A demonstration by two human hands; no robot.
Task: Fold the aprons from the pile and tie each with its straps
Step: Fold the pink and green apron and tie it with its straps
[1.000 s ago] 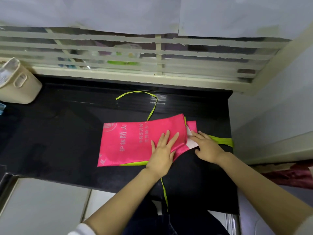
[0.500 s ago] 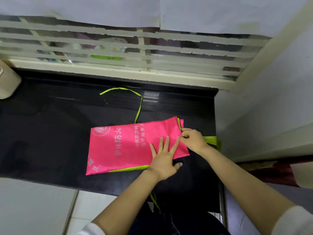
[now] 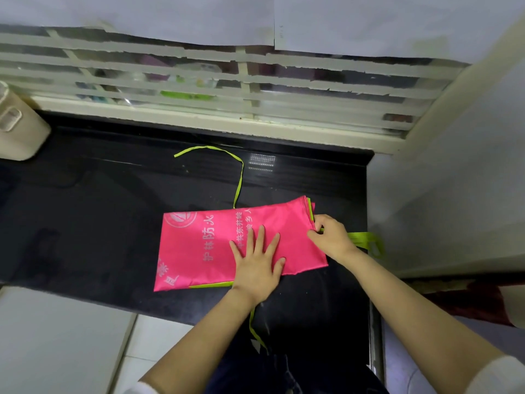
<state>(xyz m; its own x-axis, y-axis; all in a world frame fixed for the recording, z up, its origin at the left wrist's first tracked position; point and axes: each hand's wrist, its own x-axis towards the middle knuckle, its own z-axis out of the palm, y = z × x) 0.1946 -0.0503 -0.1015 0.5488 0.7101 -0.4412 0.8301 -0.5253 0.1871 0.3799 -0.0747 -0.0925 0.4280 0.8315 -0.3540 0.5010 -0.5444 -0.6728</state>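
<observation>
Pink apron [image 3: 199, 245] under left grip [image 3: 257, 263], flat, fingers spread; right grip [image 3: 331, 237] pinching green strap [image 3: 362, 238].

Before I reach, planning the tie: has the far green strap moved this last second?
No. The far strap keeps its curl on the counter, tip equally near the window sill.

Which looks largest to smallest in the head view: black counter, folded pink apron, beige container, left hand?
1. black counter
2. folded pink apron
3. left hand and beige container look about alike; the frame edge cuts the container off, so I won't rank them.
</observation>
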